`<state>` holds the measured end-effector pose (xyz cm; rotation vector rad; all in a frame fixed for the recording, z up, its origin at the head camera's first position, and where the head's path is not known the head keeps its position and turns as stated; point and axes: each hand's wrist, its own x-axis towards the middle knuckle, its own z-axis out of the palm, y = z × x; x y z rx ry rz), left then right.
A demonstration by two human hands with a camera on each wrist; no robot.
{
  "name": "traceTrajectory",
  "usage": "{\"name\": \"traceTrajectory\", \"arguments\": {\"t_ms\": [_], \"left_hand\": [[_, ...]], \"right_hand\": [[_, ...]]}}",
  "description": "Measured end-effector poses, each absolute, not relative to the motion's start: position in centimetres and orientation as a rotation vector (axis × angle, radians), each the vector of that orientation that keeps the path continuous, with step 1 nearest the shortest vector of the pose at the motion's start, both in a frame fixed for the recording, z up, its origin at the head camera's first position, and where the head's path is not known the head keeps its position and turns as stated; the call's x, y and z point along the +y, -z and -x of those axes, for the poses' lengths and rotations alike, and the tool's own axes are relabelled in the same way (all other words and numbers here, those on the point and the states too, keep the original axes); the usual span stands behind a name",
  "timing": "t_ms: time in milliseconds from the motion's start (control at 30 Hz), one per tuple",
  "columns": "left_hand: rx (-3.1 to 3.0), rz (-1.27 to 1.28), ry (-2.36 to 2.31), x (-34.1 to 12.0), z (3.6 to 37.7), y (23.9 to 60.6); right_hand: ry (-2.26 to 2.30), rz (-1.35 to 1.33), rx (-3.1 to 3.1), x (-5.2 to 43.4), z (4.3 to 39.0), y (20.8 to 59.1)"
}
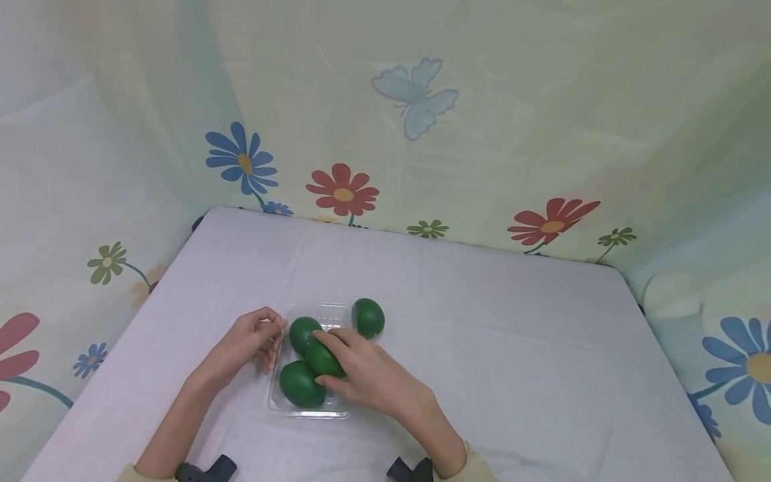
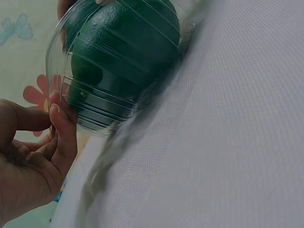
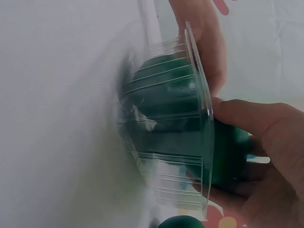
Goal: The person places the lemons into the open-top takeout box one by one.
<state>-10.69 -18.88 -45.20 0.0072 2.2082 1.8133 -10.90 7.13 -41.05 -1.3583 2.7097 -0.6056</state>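
Note:
A clear plastic container [image 1: 316,414] stands on the table, left of its middle. Two dark green oval fruits [image 1: 301,385] lie inside, one behind the other. My right hand [image 1: 375,378] grips another green fruit [image 1: 322,361] between thumb and fingers, over the container and close against those two. In the right wrist view this fruit [image 3: 230,152] sticks up past the rim. My left hand [image 1: 253,340] pinches the container's left rim; the left wrist view shows thumb and finger of that hand [image 2: 38,152] at the edge. Just outside the back right corner lies one more green fruit [image 1: 369,318].
A white cloth covers the table [image 1: 512,355]. Printed curtains with flowers and a butterfly [image 1: 415,97] hang behind and at both sides. Dark wrist devices [image 1: 207,470] sit near both sleeves.

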Motion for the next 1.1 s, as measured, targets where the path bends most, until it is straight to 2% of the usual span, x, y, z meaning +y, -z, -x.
{"name": "traceTrajectory", "arguments": {"t_ms": [500, 767, 1100], "left_hand": [[2.230, -0.001, -1.796, -18.9, 10.5, 45.1], [2.218, 0.015, -1.798, -18.9, 10.4, 45.1], [2.200, 0.021, -1.808, -18.8, 10.4, 44.9]], "right_hand": [[0.609, 1.328, 2.707, 6.9, 10.8, 41.1], [0.715, 1.329, 2.723, 7.9, 10.7, 39.5], [0.931, 1.263, 2.945, 11.2, 13.1, 38.4]]}}
